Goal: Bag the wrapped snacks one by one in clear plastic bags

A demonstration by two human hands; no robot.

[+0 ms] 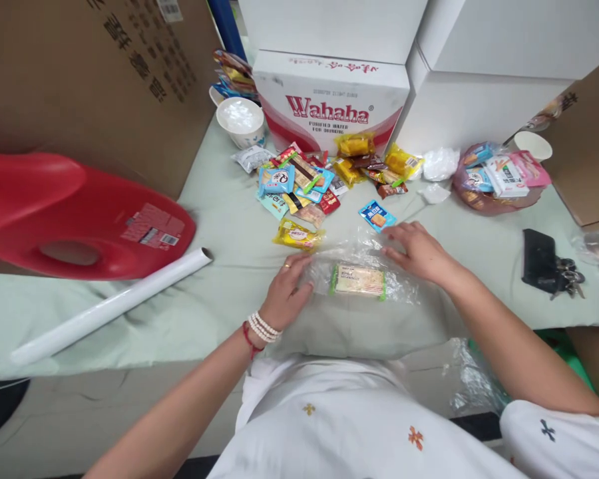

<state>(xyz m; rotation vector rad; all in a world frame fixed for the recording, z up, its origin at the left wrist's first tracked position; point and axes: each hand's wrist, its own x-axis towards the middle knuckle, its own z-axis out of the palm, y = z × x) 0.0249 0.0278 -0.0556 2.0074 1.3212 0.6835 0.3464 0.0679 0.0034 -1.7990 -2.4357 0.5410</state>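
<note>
A clear plastic bag (321, 266) lies spread on the green cloth in front of me. On or inside it sits a snack packet (358, 281) with a pale label and green ends; I cannot tell which. My left hand (288, 287), with a ring and beaded bracelets, rests at the bag's left edge, thumb and fingers apart. At the bag's upper right, my right hand (419, 253) is open, its fingers spread over the plastic. A blue snack packet (377, 215) lies just beyond the right fingers. The yellow snack packet (298, 234) is just past my left fingertips.
A pile of mixed snack packets (299, 179) lies before the Wahaha box (332, 100). To the right are a filled pink bowl (509, 205), a black pouch (538, 259) and keys (569, 276). A red jug (104, 219) and a white roll (114, 306) occupy the left.
</note>
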